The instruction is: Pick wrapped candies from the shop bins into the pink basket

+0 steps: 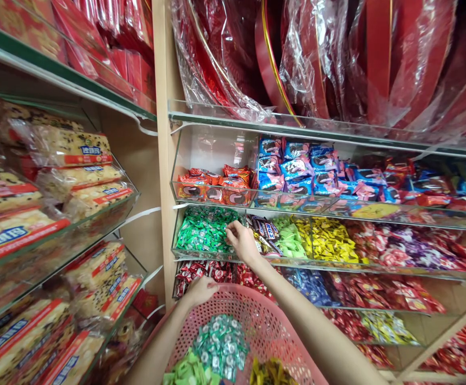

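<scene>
My left hand [201, 292] is closed over the far rim of a pink perforated plastic basket [284, 315]. Inside lie a heap of green-and-silver wrapped candies [221, 345], some light green packets [192, 369] and yellow-wrapped pieces [270, 372]. My right hand [242, 241] reaches past the basket to the shelf, its fingers curled together at the right edge of a clear bin of green wrapped candies [206, 229]. Whatever its fingertips pinch, if anything, is too small to make out. Dark chocolate bar packets [265, 231] lie just right of this hand.
Light green [291, 238] and yellow candies [333, 240] fill neighbouring bins. Blue snack packets [297, 168] sit one shelf above, under a glass shelf edge [321, 131]. Wrapped pastries [72, 144] crowd slanted shelves on the left. A wooden post [163, 160] separates both sides.
</scene>
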